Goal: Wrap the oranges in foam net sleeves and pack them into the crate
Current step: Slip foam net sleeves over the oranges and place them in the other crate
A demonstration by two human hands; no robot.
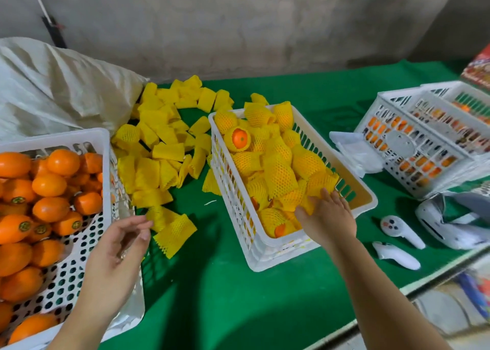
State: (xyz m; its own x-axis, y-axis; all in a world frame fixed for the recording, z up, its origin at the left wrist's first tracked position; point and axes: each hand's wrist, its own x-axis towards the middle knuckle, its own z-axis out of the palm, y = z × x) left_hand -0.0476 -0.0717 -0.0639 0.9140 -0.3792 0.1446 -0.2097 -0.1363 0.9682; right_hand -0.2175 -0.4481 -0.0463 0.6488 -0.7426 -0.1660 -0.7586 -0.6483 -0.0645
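A white crate (367,198) in the middle of the green table holds several oranges wrapped in yellow foam net sleeves (278,177). My right hand (328,217) lies inside its near end with straight fingers on a wrapped orange (297,198). A pile of empty yellow sleeves (161,148) lies between the crates. My left hand (119,246) hovers palm up with relaxed fingers, its fingertips touching the nearest empty sleeve (169,227). At the left, a white perforated crate (103,148) is full of bare oranges (50,185).
A white sack (53,90) lies at the back left. Two more white crates (424,137) with fruit stand at the right. A white headset (450,225) and two controllers (397,241) lie by the table's right edge. A concrete wall runs behind.
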